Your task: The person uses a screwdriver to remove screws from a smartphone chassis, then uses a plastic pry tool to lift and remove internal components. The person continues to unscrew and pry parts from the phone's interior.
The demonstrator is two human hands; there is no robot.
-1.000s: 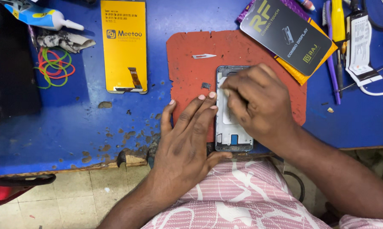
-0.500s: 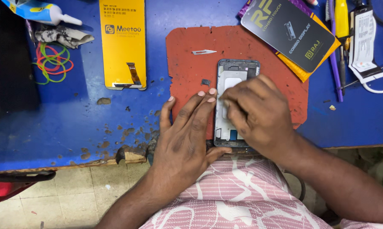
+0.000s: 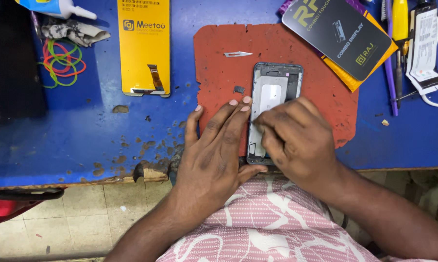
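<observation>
Red mat (image 3: pixel 219 68) holds the open phone frame (image 3: pixel 275 92), the left hand (image 3: pixel 214 150) spread flat, the right hand (image 3: pixel 292 138) pinching something hidden, screen not on.

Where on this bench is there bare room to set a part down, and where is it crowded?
Bare blue top lies between the yellow box and the red mat, and below the rubber bands toward the chipped front edge. The mat's upper left, around the blade, is mostly free. Crowded: top right, with the black card and tools; both hands cover the phone frame.
</observation>
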